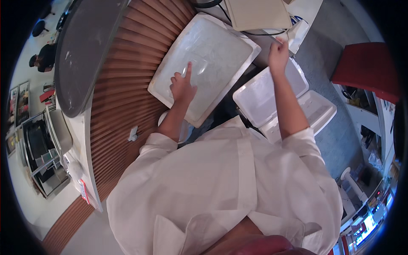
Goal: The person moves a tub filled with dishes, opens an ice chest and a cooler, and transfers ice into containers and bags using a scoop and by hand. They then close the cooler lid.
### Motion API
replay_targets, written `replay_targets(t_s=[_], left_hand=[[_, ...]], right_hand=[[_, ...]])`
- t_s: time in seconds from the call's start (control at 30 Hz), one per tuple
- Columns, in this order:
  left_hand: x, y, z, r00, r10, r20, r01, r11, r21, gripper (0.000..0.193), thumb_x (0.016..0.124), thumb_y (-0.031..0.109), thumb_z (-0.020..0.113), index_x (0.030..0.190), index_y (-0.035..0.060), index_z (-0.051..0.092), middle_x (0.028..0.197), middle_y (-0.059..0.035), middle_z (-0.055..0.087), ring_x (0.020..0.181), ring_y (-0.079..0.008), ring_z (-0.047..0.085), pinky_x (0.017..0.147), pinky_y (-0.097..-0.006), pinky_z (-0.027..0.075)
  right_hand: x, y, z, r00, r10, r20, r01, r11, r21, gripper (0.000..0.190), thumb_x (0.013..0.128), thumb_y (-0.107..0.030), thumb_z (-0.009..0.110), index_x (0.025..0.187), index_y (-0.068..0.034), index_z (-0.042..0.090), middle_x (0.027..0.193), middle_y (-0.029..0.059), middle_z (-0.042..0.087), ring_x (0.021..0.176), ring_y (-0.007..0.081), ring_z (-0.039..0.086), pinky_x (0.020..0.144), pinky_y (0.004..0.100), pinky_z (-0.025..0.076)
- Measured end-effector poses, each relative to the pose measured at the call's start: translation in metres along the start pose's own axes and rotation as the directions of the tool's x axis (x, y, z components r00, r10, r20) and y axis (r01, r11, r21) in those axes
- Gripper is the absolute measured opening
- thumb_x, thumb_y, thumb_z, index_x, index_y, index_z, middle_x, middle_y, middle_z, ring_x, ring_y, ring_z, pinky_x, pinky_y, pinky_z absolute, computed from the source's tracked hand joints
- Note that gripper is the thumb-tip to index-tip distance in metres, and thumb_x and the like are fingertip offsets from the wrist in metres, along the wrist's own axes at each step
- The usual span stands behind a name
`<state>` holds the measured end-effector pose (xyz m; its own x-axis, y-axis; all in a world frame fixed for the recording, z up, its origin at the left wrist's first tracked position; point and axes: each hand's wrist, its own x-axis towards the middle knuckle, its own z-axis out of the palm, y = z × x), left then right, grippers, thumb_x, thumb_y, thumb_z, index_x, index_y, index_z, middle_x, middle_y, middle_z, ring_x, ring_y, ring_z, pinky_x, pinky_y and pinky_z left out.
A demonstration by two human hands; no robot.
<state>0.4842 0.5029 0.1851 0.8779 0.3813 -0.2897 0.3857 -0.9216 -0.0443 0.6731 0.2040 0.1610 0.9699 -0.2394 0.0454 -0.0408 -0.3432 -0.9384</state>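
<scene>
My left hand [184,89] is over a large white foam box [153,87], its index finger stretched out and the other fingers loosely curled. It holds nothing that I can see; whether the fingertip touches the surface cannot be told. A pale, glossy mass [220,51], ice or water, fills the box nearly to its rim and carries bright reflections. My right hand [278,56] is curled around a thin metal bar [292,54] to the right of the box. The bar runs up towards a beige cutting board [259,14], and its full length is partly hidden.
A smaller white foam box [255,95] and its lid-like tray [320,110] stand below my right forearm. Brown slatted panelling [127,92] borders the left, under a dark countertop [89,47]. A black cable [264,34] hangs by the board. Another person [46,59] is far left.
</scene>
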Motion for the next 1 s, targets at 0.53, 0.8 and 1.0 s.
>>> replay_targets(t_s=[0.53, 0.8, 1.0], left_hand=[[0.015, 0.01, 0.026, 0.985, 0.059, 0.162, -0.011, 0.959, -0.284, 0.121, 0.07, 0.035, 0.079, 0.162, 0.0333, 0.0, 0.115, -0.0212, 0.059, 0.098, -0.0387, 0.066, 0.088, -0.0453, 0.054], [0.098, 0.011, 0.038, 0.97, -0.227, 0.089, 0.241, 0.838, -0.489, 0.122, 0.071, 0.034, 0.08, 0.162, 0.0255, -0.001, 0.11, -0.0246, 0.068, 0.101, -0.0422, 0.067, 0.09, -0.0474, 0.052], [0.029, -0.024, 0.06, 0.996, -0.035, 0.086, 0.077, 0.827, -0.557, 0.119, 0.075, 0.035, 0.076, 0.162, 0.0215, -0.004, 0.113, -0.0241, 0.07, 0.103, -0.0429, 0.068, 0.094, -0.0465, 0.051]], right_hand=[[-0.155, 0.074, 0.011, 0.877, 0.204, 0.434, -0.276, 0.955, 0.111, 0.016, 0.094, -0.006, 0.06, 0.11, -0.002, 0.062, 0.078, 0.0085, 0.062, 0.069, 0.0171, 0.059, 0.068, 0.0311, 0.049], [-0.145, 0.093, 0.051, 0.906, 0.075, 0.417, -0.069, 0.997, -0.03, 0.033, 0.087, -0.005, 0.062, 0.119, -0.002, 0.059, 0.109, 0.0204, 0.058, 0.089, 0.0354, 0.063, 0.082, 0.0406, 0.053], [-0.159, 0.087, 0.07, 0.917, 0.231, 0.326, -0.188, 0.969, -0.159, 0.056, 0.083, -0.004, 0.062, 0.136, -0.007, 0.046, 0.123, 0.0261, 0.044, 0.09, 0.0384, 0.061, 0.083, 0.0426, 0.052]])
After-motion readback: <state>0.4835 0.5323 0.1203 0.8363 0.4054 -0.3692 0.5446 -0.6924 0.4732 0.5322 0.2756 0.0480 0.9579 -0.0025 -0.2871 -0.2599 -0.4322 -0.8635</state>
